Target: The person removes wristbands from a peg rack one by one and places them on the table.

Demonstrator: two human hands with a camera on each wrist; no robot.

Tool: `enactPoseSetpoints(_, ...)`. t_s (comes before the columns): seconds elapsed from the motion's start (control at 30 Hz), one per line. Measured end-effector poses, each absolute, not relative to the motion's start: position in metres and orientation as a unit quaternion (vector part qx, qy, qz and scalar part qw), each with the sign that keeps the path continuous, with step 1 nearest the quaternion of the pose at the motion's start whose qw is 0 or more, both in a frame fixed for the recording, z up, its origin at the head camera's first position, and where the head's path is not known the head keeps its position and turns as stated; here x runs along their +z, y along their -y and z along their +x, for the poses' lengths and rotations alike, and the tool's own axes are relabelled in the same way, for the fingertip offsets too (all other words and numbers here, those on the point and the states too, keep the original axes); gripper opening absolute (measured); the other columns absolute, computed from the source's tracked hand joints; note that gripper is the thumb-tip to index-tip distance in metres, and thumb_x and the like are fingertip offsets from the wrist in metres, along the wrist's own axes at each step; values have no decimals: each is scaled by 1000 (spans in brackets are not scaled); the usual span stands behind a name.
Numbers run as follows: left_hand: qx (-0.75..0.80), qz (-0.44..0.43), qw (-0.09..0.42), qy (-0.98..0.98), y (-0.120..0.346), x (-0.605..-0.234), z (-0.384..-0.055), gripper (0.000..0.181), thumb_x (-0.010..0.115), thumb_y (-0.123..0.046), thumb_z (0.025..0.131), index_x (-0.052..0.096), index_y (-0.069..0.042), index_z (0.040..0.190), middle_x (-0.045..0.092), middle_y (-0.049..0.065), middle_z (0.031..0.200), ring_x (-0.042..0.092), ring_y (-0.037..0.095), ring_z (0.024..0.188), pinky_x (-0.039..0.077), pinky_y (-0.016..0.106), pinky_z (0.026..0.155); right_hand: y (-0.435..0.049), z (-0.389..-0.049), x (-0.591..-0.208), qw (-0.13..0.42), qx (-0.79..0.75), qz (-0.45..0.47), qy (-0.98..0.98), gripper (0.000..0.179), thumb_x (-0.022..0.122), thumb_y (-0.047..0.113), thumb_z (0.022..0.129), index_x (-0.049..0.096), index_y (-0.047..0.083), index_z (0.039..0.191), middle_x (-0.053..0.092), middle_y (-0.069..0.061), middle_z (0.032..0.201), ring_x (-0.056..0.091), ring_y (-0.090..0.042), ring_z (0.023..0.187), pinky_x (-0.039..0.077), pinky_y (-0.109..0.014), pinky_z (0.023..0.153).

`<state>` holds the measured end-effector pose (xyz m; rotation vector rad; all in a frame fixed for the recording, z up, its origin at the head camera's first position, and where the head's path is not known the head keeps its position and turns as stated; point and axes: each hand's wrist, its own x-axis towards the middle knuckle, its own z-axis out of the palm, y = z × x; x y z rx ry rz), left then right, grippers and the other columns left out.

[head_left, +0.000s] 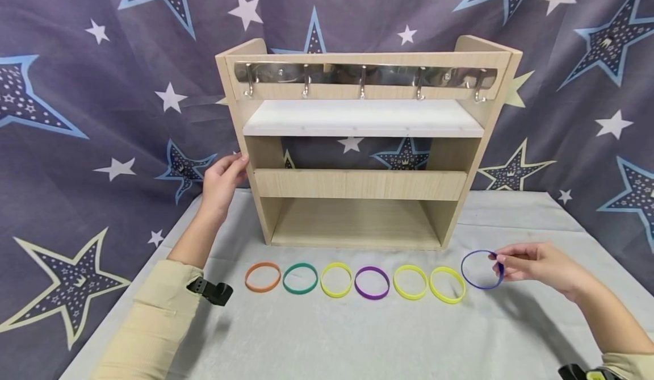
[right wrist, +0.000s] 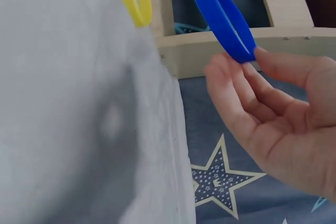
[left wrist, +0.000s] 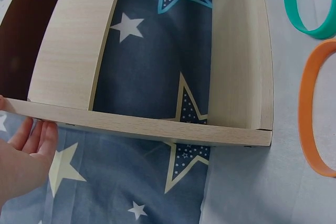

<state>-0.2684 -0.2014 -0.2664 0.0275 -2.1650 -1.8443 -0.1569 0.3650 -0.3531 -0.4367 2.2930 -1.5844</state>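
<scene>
Near the right end of a row of silicone wristbands, my right hand [head_left: 544, 266] pinches a blue wristband [right wrist: 218, 17] between thumb and fingertips, raised off the table. At the other side, my left hand [head_left: 223, 181] grips the left side panel of a light wooden rack [head_left: 360, 184]; the left wrist view has the fingers [left wrist: 39, 137] against the panel's outer face. On the cloth in front of the rack lie an orange wristband [head_left: 263, 289], a green one [head_left: 300, 291], a purple one [head_left: 372, 297] and yellow wristbands [head_left: 336, 295].
Across the top of the rack runs a metal strip [head_left: 327, 74] with several hooks. A white shelf [head_left: 363, 120] sits below it. The table wears a grey cloth [head_left: 357, 340], and a star-patterned curtain [head_left: 138, 136] hangs behind and at both sides.
</scene>
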Motion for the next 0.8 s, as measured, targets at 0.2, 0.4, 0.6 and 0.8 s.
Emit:
enactPoseSetpoints(0.2, -641, 13, 147, 754, 201, -266, -267, 52, 54, -34, 97, 51, 1, 135, 54, 11, 132, 58, -4, 94, 49, 23, 104, -368, -158, -361, 225, -514, -169, -810, 21, 47, 6, 100, 63, 0, 112, 71, 10, 92, 68, -3, 81, 60, -25, 76)
enactPoseSetpoints(0.4, -638, 16, 145, 756, 201, -266, -267, 53, 54, -35, 97, 50, 0, 136, 53, 13, 134, 58, -4, 95, 49, 21, 103, -371, -161, -367, 234, -487, -141, -829, 27, 49, 8, 99, 58, -15, 112, 69, 11, 88, 67, -3, 78, 60, -22, 71)
enactPoseSetpoints(0.6, -635, 15, 146, 758, 201, -267, -268, 53, 54, -36, 97, 50, -1, 136, 52, 16, 139, 59, -3, 96, 49, 22, 103, -374, -163, -369, 240, -481, -116, -835, 39, 51, 11, 99, 49, -24, 115, 68, 10, 87, 66, -3, 77, 60, -23, 72)
enactPoseSetpoints(0.8, -637, 13, 144, 757, 201, -267, -269, 53, 54, -36, 97, 51, 0, 136, 52, 16, 138, 59, -2, 96, 48, 24, 105, -376, -163, -370, 234, -473, -86, -845, 49, 53, 15, 99, 42, -27, 121, 69, 5, 91, 67, -5, 80, 61, -27, 75)
